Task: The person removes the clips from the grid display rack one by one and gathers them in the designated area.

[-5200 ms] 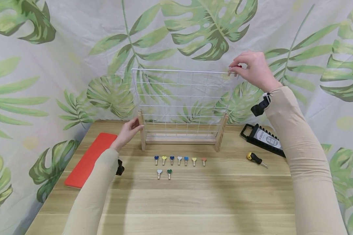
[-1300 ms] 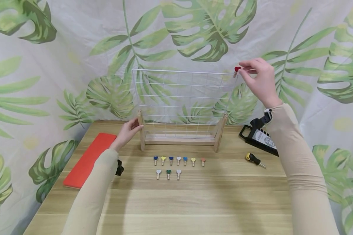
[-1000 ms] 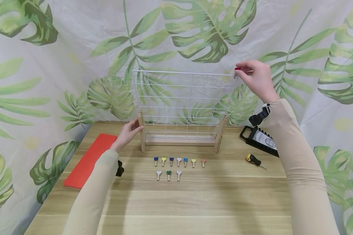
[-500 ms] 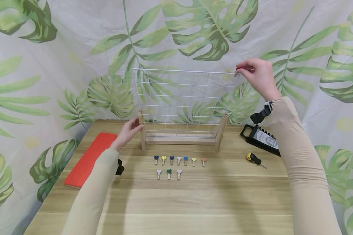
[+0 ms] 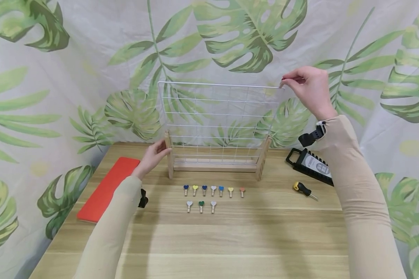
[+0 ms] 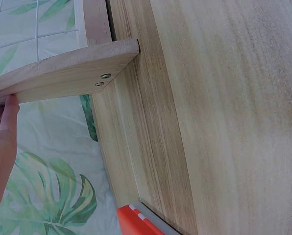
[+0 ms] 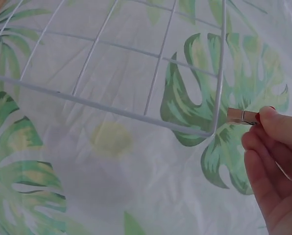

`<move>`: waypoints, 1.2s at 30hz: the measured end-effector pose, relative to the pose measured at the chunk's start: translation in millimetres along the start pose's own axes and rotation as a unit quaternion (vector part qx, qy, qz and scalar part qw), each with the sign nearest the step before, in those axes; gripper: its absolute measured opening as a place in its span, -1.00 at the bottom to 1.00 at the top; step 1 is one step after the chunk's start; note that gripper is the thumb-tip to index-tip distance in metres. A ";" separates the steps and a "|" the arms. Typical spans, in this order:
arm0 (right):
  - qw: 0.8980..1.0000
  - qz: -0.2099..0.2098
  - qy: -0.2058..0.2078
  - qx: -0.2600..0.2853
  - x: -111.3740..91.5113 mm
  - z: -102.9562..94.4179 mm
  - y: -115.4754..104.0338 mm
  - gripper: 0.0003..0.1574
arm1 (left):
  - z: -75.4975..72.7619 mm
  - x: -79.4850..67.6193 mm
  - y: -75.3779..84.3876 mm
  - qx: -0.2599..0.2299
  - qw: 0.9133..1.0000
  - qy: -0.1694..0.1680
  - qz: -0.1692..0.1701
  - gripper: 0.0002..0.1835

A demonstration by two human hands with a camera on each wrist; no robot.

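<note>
A white wire grid rack (image 5: 216, 84) stands upright in a wooden base (image 5: 214, 167) at the back of the table. My left hand (image 5: 150, 159) holds the base's left wooden leg, thumb in front and other fingers behind it. Beside the grid's top right corner, my right hand (image 5: 312, 91) pinches a small wooden clothespin (image 7: 241, 116) with a red heart, mostly hidden by the fingertips. In the right wrist view its tip appears just outside the corner wire, apart from it. Several heart clothespins (image 5: 201, 206) in blue, yellow, white, orange and green lie in two rows before the rack.
A red flat case (image 5: 108, 190) lies left of the rack, next to the left forearm. To the right lie a black holder with a grey label (image 5: 314, 164) and a yellow-black screwdriver (image 5: 304, 190). A leaf-print cloth (image 5: 244, 46) hangs behind the table.
Since the earliest frame, a white clothespin has appeared in the front row. My right hand has shifted right with the red one, lately off the grid's corner. The left hand stays put.
</note>
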State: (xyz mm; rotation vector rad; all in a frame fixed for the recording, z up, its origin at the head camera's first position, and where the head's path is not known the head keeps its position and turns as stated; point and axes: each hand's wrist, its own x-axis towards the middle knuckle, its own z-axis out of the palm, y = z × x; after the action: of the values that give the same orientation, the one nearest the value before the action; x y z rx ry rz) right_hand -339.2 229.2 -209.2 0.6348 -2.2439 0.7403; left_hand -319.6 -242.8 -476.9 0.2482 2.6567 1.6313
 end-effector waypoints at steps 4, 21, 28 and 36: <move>1.000 -0.001 -0.014 -0.007 -6.6 -0.6 -6.3 -0.79 | 0.1 -0.9 0.6 -0.001 1.000 -0.003 -0.006 -0.22; 0.990 -0.037 -0.126 0.041 -93.0 57.6 -4.6 -0.87 | 1.8 -1.2 1.5 -0.008 1.000 0.002 -0.003 -0.23; 0.975 -0.022 -0.212 0.068 -147.4 104.7 -3.2 -0.85 | 1.5 -0.3 0.9 -0.007 1.000 0.001 -0.006 -0.24; 0.949 0.003 -0.297 0.104 -206.7 150.9 -2.7 -0.89 | 0.6 -1.2 1.8 -0.005 1.000 -0.001 -0.006 -0.22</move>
State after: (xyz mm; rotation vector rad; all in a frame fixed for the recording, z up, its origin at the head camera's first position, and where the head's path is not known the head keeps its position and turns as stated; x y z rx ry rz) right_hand -271.0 175.0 -449.9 1.0680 -2.7273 0.8843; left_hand -318.1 -241.6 -475.6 0.2326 2.6416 1.6395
